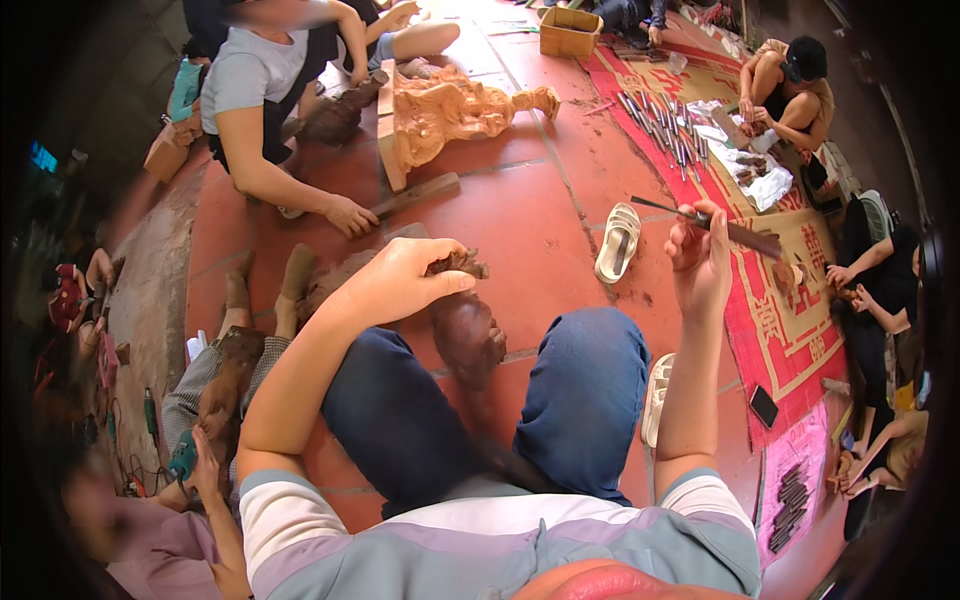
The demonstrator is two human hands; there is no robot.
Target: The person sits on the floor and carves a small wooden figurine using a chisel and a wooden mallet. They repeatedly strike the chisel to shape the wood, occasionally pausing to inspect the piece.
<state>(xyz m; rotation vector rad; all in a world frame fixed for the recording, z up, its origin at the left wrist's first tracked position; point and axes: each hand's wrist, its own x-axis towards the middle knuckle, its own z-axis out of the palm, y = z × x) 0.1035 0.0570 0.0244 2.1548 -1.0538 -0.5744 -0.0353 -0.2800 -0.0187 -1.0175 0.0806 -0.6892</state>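
My left hand [405,280] is closed over the upper end of a dark brown wood carving [468,340], its fingers curled round the top. The carving stands in front of my knees, and its lower part is a rounded mass. My right hand [702,255] is raised to the right, apart from the carving. Between its thumb and fingers is a carving chisel [740,235], with its thin dark blade pointing left and its thicker handle to the right. One cream sandal [618,243] lies on the floor between my hands.
A pale carved wooden statue [450,115] lies on the red tile floor [540,240] ahead. Beside it, a person's hand [350,215] is near a wooden bar [418,197]. Rightward are a patterned mat [800,330], many chisels [665,130], a phone [763,407] and seated people.
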